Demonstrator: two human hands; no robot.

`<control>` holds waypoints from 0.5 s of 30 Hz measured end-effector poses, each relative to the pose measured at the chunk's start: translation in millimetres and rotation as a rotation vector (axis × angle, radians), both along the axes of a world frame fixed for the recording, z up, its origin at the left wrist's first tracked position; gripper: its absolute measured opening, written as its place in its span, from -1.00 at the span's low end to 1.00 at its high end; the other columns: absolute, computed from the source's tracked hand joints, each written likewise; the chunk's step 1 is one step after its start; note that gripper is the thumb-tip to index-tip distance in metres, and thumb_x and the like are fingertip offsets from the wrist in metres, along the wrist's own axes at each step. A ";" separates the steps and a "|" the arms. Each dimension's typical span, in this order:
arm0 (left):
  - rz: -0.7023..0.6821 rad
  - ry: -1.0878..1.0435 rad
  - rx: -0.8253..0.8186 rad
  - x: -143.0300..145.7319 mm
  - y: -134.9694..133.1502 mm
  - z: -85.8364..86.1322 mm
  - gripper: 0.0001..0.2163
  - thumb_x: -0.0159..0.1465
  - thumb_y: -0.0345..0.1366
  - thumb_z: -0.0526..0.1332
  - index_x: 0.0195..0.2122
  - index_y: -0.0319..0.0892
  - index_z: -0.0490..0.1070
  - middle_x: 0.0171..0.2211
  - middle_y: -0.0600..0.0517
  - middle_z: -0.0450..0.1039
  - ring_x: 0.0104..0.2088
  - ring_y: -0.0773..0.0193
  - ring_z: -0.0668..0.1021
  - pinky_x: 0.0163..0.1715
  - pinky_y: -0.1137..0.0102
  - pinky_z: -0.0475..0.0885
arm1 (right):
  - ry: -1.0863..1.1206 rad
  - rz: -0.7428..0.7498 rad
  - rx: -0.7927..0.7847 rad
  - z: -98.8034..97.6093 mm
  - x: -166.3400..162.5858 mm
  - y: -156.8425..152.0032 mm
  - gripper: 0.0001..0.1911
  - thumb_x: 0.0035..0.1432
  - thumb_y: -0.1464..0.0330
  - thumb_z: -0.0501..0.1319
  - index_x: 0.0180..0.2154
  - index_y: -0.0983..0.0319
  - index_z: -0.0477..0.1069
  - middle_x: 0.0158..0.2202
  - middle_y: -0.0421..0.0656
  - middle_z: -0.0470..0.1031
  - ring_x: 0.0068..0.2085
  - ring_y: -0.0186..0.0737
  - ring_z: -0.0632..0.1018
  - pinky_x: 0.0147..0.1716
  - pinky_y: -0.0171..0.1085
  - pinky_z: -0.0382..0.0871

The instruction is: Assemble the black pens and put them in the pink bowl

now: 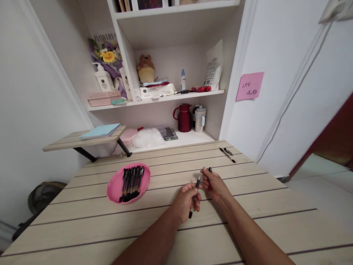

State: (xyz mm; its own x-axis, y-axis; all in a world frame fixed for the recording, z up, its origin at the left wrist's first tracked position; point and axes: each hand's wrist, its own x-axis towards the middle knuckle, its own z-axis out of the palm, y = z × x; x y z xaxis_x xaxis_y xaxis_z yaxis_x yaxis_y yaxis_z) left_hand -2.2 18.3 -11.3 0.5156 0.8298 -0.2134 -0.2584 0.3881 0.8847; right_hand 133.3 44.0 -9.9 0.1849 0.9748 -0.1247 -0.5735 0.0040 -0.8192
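Note:
Over the middle of the table, my left hand [185,201] is closed around an uncapped pen [198,183], its metal tip pointing up and away and its dark end showing below my fingers. Close on its right, my right hand [213,182] pinches a small black pen cap [210,169], which sticks up past the fingers. The pen tip and the cap are apart. To the left, a pink scalloped dish [113,187] holds several capped black pens [132,183] lying side by side. Another pen [227,155] lies at the far right, with a small black cap [228,151] beside it.
A small raised shelf [63,142] with blue paper [100,130] stands at the back left. Behind the table, white shelving [176,99] holds a red jug [184,117], a tumbler [200,118] and a plastic bag [148,138]. A pink note [250,86] is on the right wall.

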 end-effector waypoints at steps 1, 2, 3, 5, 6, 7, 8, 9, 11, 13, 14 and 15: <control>0.020 -0.007 -0.005 0.2 -0.1 0.2 -0.69 0.03 -0.20 0.19 -0.21 -0.20 0.30 -0.60 0.16 0.29 -0.74 0.52 0.25 -0.72 0.54 0.08 | -0.042 0.027 -0.003 0.4 -3.0 -1.6 -0.66 -0.15 0.13 0.31 -0.50 0.26 0.31 -0.74 -0.41 0.07 -0.73 -0.55 0.04 -0.77 -0.45 -0.10; 0.039 -0.012 -0.010 0.4 -0.1 0.3 -0.70 0.03 -0.20 0.20 -0.23 -0.19 0.29 -0.60 0.16 0.29 -0.74 0.52 0.25 -0.72 0.54 0.06 | -0.089 0.043 -0.004 0.7 -6.0 -3.2 -0.63 -0.15 0.10 0.30 -0.52 0.26 0.29 -0.74 -0.40 0.08 -0.73 -0.54 0.05 -0.76 -0.44 -0.09; 0.054 -0.015 -0.016 0.6 -0.2 0.4 -0.72 0.02 -0.21 0.20 -0.25 -0.18 0.28 -0.59 0.16 0.29 -0.74 0.53 0.25 -0.72 0.55 0.04 | -0.142 0.050 -0.005 0.9 -8.7 -4.5 -0.62 -0.16 0.09 0.31 -0.54 0.26 0.27 -0.74 -0.39 0.11 -0.72 -0.53 0.08 -0.75 -0.43 -0.08; 0.079 -0.013 -0.019 1.2 -0.4 0.4 -0.74 0.02 -0.20 0.22 -0.29 -0.17 0.27 -0.60 0.17 0.28 -0.73 0.54 0.24 -0.73 0.56 0.00 | -0.247 0.049 -0.011 0.9 -13.1 -6.7 -0.61 -0.21 0.12 0.34 -0.56 0.26 0.26 -0.74 -0.35 0.20 -0.71 -0.51 0.15 -0.73 -0.42 -0.04; 0.090 -0.008 -0.017 1.5 -0.4 0.4 -0.74 0.03 -0.19 0.22 -0.31 -0.17 0.26 -0.60 0.17 0.28 -0.73 0.55 0.24 -0.73 0.57 -0.02 | -0.285 0.043 -0.016 0.9 -14.6 -7.4 -0.61 -0.24 0.13 0.36 -0.57 0.26 0.26 -0.74 -0.33 0.23 -0.70 -0.49 0.17 -0.72 -0.41 -0.02; 0.099 -0.002 -0.012 1.8 -0.5 0.3 -0.75 0.03 -0.17 0.23 -0.33 -0.17 0.25 -0.60 0.17 0.27 -0.74 0.55 0.23 -0.74 0.57 -0.05 | -0.308 0.036 -0.022 0.9 -15.7 -8.0 -0.62 -0.26 0.15 0.37 -0.57 0.26 0.26 -0.74 -0.32 0.25 -0.70 -0.48 0.19 -0.71 -0.41 -0.01; 0.106 0.003 -0.007 2.0 -0.4 0.3 -0.74 0.05 -0.15 0.22 -0.34 -0.17 0.24 -0.60 0.17 0.27 -0.75 0.56 0.21 -0.75 0.57 -0.07 | -0.312 0.030 -0.028 1.2 -16.4 -8.5 -0.62 -0.27 0.17 0.38 -0.57 0.26 0.26 -0.74 -0.32 0.25 -0.70 -0.47 0.21 -0.71 -0.41 0.00; 0.109 0.006 -0.003 2.1 -0.2 0.3 -0.74 0.06 -0.13 0.22 -0.34 -0.17 0.23 -0.61 0.17 0.26 -0.76 0.57 0.19 -0.75 0.57 -0.10 | -0.297 0.032 -0.033 1.5 -16.7 -8.9 -0.62 -0.27 0.17 0.38 -0.57 0.26 0.26 -0.75 -0.32 0.26 -0.70 -0.46 0.21 -0.71 -0.41 0.01; 0.092 0.003 -0.008 1.8 0.5 0.3 -0.72 0.07 -0.10 0.20 -0.33 -0.17 0.23 -0.61 0.17 0.26 -0.77 0.58 0.15 -0.75 0.57 -0.14 | -0.230 0.076 -0.033 2.8 -16.6 -9.4 -0.63 -0.26 0.17 0.37 -0.55 0.25 0.26 -0.74 -0.31 0.26 -0.71 -0.44 0.24 -0.72 -0.40 0.04; 0.053 -0.015 -0.027 0.9 1.6 0.2 -0.71 0.08 -0.08 0.19 -0.31 -0.18 0.24 -0.61 0.16 0.27 -0.78 0.57 0.15 -0.76 0.57 -0.16 | -0.168 0.131 -0.026 4.1 -16.0 -9.5 -0.64 -0.27 0.18 0.37 -0.52 0.25 0.29 -0.73 -0.30 0.27 -0.70 -0.42 0.26 -0.73 -0.40 0.05; 0.039 -0.027 -0.035 0.5 2.0 0.0 -0.70 0.08 -0.07 0.19 -0.31 -0.18 0.25 -0.61 0.15 0.28 -0.78 0.57 0.15 -0.76 0.57 -0.16 | -0.150 0.148 -0.023 4.6 -15.6 -9.5 -0.64 -0.26 0.17 0.36 -0.49 0.26 0.31 -0.72 -0.30 0.27 -0.71 -0.43 0.25 -0.74 -0.41 0.02; 0.034 -0.039 -0.041 0.2 2.4 -0.2 -0.70 0.08 -0.06 0.18 -0.30 -0.18 0.25 -0.61 0.15 0.28 -0.78 0.57 0.16 -0.76 0.57 -0.15 | -0.147 0.158 -0.021 5.0 -15.3 -9.4 -0.63 -0.24 0.16 0.35 -0.47 0.27 0.32 -0.72 -0.30 0.27 -0.72 -0.45 0.23 -0.76 -0.42 -0.01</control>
